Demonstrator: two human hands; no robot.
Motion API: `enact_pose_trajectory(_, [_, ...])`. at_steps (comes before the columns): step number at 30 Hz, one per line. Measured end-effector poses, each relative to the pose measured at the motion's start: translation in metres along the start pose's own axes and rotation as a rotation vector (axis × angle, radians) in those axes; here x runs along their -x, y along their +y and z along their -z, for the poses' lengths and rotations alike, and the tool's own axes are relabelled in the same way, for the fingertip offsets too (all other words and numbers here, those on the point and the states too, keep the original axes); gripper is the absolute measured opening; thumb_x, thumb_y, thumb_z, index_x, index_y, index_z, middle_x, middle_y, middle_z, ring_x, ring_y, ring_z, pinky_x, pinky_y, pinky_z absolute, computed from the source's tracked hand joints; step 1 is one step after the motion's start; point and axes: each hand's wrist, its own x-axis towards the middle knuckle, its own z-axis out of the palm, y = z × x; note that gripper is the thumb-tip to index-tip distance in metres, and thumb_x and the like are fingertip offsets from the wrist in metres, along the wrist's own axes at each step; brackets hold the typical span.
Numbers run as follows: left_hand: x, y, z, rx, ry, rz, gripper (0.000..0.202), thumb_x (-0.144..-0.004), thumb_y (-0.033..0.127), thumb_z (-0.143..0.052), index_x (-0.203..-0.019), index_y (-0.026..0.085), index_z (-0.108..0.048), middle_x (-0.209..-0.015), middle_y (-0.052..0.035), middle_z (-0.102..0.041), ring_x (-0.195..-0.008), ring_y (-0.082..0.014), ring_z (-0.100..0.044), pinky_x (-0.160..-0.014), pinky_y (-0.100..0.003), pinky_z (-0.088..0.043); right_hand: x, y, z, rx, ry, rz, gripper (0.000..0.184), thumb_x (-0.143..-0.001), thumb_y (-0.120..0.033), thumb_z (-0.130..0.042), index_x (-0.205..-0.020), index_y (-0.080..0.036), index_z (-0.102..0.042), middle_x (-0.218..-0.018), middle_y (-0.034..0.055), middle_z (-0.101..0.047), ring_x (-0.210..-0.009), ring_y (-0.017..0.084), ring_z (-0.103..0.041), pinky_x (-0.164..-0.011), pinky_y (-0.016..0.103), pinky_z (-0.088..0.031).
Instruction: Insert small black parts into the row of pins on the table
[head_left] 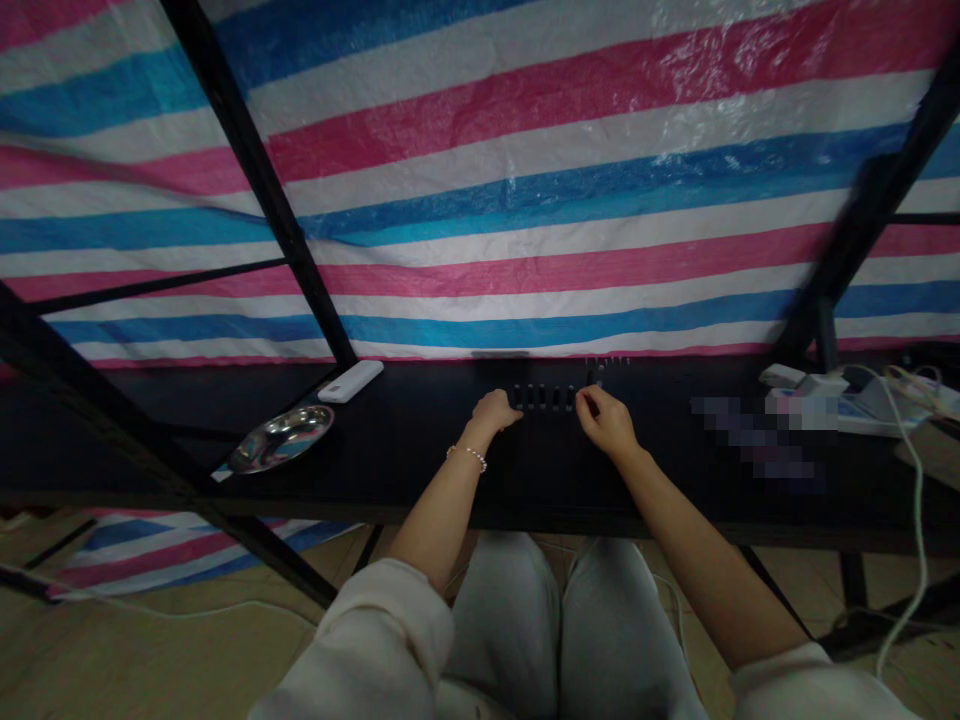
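A row of several small dark cylindrical pieces with lighter ends [542,397] stands on the black tabletop [420,470] in front of me. My left hand [491,412], with a beaded bracelet [468,457] at the wrist, rests at the row's left end, its thumb apart from the fingers and nothing visible between them. At the right end, my right hand [606,422] is closed, thumb and forefinger curled together. Whatever they pinch, if anything, is too small to make out. Just behind that hand are a few more dark pieces [591,378].
Tiny upright pieces [609,361] line the back edge. To the left lie a shiny metal dish [281,440] and a white power bank [351,382]. A power strip [862,412] with plugs and a white cable [916,500] sits right. Black frame posts [262,190] flank the striped sheet [540,220].
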Motion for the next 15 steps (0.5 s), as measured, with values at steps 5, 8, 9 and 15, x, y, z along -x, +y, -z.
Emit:
enact_pose_trajectory(5, [0.015, -0.01, -0.006, -0.093, 0.172, -0.011, 0.017, -0.07, 0.033, -0.058, -0.073, 0.017, -0.062, -0.084, -0.0129, -0.066, -0.08, -0.0245, -0.062, -0.064, -0.029, -0.043, 0.001, -0.001, 0.001, 0.013, 0.023, -0.003, 0.022, -0.083, -0.031, -0.039, -0.079, -0.019, -0.056, -0.067, 0.0039, -0.059, -0.057, 0.014, -0.054, -0.055, 0.024, -0.04])
enact_pose_trajectory(8, [0.023, -0.014, -0.015, -0.124, 0.263, -0.028, 0.016, -0.077, 0.028, -0.048, -0.078, 0.019, -0.061, -0.088, -0.0114, -0.065, -0.082, -0.0233, -0.061, -0.066, -0.03, -0.043, 0.001, -0.001, 0.001, 0.01, 0.022, -0.005, 0.021, -0.082, -0.03, -0.04, -0.078, -0.019, -0.056, -0.067, 0.0036, -0.058, -0.057, 0.013, -0.054, -0.054, 0.023, -0.04])
enact_pose_trajectory(9, [0.024, -0.014, -0.017, -0.122, 0.278, -0.027, 0.017, -0.078, 0.028, -0.047, -0.078, 0.019, -0.061, -0.087, -0.0104, -0.065, -0.082, -0.0228, -0.061, -0.066, -0.03, -0.042, 0.001, -0.001, 0.001, 0.007, 0.019, -0.008, 0.02, -0.082, -0.03, -0.04, -0.078, -0.019, -0.056, -0.067, 0.0035, -0.058, -0.057, 0.013, -0.054, -0.054, 0.023, -0.04])
enact_pose_trajectory(15, [0.031, -0.018, -0.021, -0.088, 0.274, -0.033, 0.017, -0.078, 0.03, -0.046, -0.075, 0.021, -0.06, -0.082, -0.0068, -0.066, -0.076, -0.02, -0.06, -0.063, -0.027, -0.04, 0.001, 0.0, 0.002, -0.03, 0.02, -0.024, 0.019, -0.081, -0.03, -0.041, -0.077, -0.019, -0.056, -0.066, 0.0033, -0.058, -0.056, 0.013, -0.054, -0.055, 0.024, -0.04])
